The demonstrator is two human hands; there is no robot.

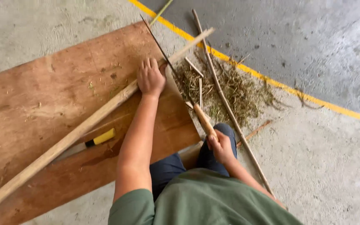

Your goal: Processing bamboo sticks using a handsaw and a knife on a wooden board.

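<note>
The left hand (150, 77) lies palm down on a long bamboo pole (69, 137), its grip spread flat with the fingers pressing the pole onto a plywood board (42, 96) that rests on the concrete floor (321, 158). The pole runs slantwise from the lower left corner of the view up past the hand, its far end jutting beyond the board's edge toward a yellow painted line (271, 81).

The right hand (221, 146) has its grip wrapped tight around the wooden handle of a long knife (176, 75), just above the person's knee in dark trousers. The thin dark blade rises from the handle and passes right beside the left hand, where it crosses the pole; whether the edge bites into the bamboo cannot be told.

Around the hands: a heap of dry greenish shavings (234, 89) lies on the floor just past the board, with short bamboo splinters on it. A thin stick (230, 108) lies across the heap, running past the right forearm. A yellow-handled tool (92, 141) lies on the board, just beside the pole and near the left forearm.
</note>
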